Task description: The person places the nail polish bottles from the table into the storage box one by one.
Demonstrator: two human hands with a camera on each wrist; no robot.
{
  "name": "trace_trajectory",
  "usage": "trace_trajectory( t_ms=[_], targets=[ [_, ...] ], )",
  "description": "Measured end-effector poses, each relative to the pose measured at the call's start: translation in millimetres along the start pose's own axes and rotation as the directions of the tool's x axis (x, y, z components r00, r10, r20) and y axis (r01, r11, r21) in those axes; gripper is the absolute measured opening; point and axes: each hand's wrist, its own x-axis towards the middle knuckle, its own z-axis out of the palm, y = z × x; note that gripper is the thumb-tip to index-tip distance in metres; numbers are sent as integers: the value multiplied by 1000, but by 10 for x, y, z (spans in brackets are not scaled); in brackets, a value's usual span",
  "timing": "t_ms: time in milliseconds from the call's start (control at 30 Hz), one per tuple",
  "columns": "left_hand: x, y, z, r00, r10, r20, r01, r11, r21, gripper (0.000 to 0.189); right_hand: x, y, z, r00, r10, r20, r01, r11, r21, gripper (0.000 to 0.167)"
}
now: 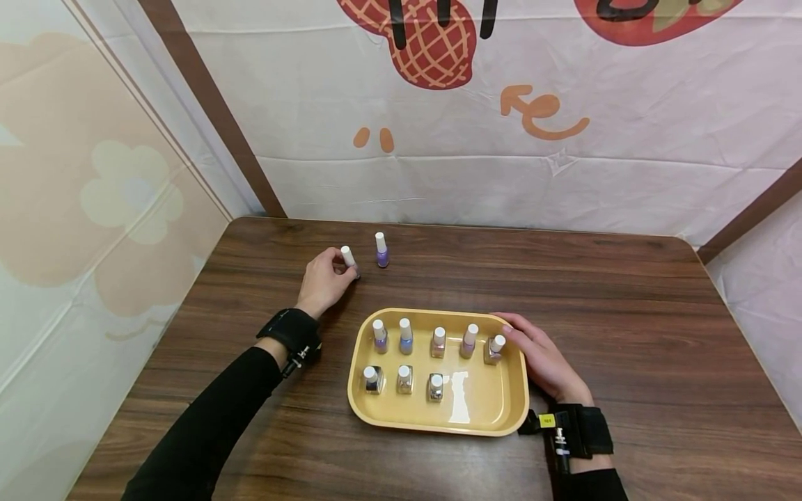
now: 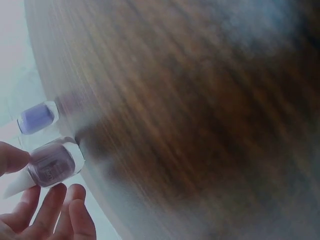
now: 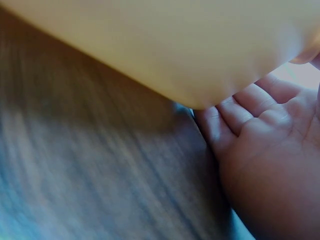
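Observation:
My left hand (image 1: pixel 323 281) pinches a mauve nail polish bottle (image 2: pixel 54 164) with a white cap between thumb and fingers, at the back left of the table. The bottle's base is at or just above the wood; I cannot tell which. Just right of it stands a purple nail polish bottle (image 1: pixel 382 255), also white-capped. My right hand (image 1: pixel 546 358) holds the yellow tray (image 1: pixel 438 426) at its right end, thumb over the rim and fingers along the outer side. Inside the tray, several nail polish bottles stand in two rows, among them a blue one (image 1: pixel 406 341).
The brown wooden table (image 1: pixel 658 334) ends at the back against a white printed cloth (image 1: pixel 451 188). Another cloth (image 1: pixel 125 278) hangs along the left side. The tray sits near the middle of the table, in front of the two bottles outside it.

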Motion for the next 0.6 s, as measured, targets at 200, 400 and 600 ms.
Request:
trace_trajectory(
  t_ms=[200,400,600],
  targets=[
    [-5,12,-20,1000,-5,17,5,1000,0,30,-4,-5,3,1000,-5,1,5,1000,2,54],
    [-1,15,-29,1000,-5,11,5,1000,9,29,-6,-5,6,1000,-10,0,10,1000,6,54],
    [0,17,-31,1000,-8,7,8,1000,10,28,-5,-4,5,1000,-11,-1,11,1000,9,53]
  ],
)
